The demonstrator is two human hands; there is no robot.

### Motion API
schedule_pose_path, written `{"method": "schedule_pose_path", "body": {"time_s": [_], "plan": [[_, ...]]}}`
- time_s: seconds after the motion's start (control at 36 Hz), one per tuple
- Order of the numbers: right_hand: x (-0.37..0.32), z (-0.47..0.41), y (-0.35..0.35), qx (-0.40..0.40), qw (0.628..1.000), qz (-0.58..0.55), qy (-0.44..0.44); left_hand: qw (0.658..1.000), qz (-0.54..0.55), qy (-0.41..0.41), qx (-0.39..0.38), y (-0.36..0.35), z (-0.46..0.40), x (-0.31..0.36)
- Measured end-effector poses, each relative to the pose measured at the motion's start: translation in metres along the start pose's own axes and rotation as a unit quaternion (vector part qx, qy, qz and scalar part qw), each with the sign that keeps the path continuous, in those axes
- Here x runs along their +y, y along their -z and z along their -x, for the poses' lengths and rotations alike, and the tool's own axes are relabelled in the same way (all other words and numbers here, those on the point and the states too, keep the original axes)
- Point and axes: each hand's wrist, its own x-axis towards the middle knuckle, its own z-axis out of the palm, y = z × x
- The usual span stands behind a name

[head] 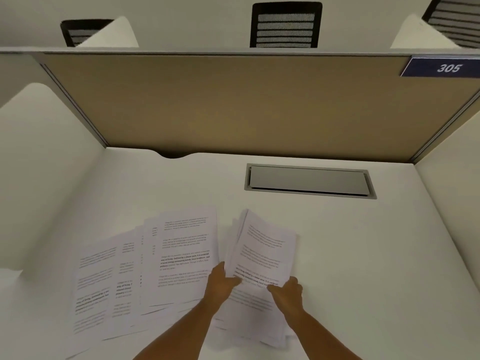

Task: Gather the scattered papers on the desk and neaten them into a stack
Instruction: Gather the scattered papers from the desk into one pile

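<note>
Both hands, left hand (220, 283) and right hand (287, 294), grip a raised bundle of papers (262, 245); more sheets (145, 268), maybe five, fan across the desk (363, 255).

**Colour and pattern findings**

The surface (337, 242) is off-white, unpatterned. The papers (181, 255) are white, carrying blocks of black printed text, with some lines in heavier bold. The rear partition (233, 100) is plain tan, edged with a grey frame. The number plate (441, 67) is dark navy with white digits "305". The recessed flap (307, 180) is flat grey in a grey surround. The chair backs (285, 24) are black, striped horizontally in grey mesh. The side dividers (39, 165) are cream-white.
</note>
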Motion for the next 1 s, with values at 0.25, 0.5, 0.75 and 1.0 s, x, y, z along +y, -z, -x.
{"method": "schedule_pose_path", "body": {"time_s": [0.25,0.5,0.75,1.0], "plan": [[-0.004,0.029,0.036,-0.046,0.982,-0.175,0.052,0.99,0.065,-0.083,-0.096,0.018,0.049,0.017],[0.001,0.025,0.061,-0.131,0.954,-0.259,0.077,0.983,0.098,-0.085,-0.133,0.023,0.083,0.026],[-0.005,0.034,0.075,-0.248,0.931,-0.222,0.148,0.986,0.144,-0.078,-0.044,0.03,0.104,0.02],[-0.017,0.044,0.04,-0.263,0.94,-0.123,0.179,0.987,0.123,-0.08,0.059,0.06,0.09,-0.014]]}}
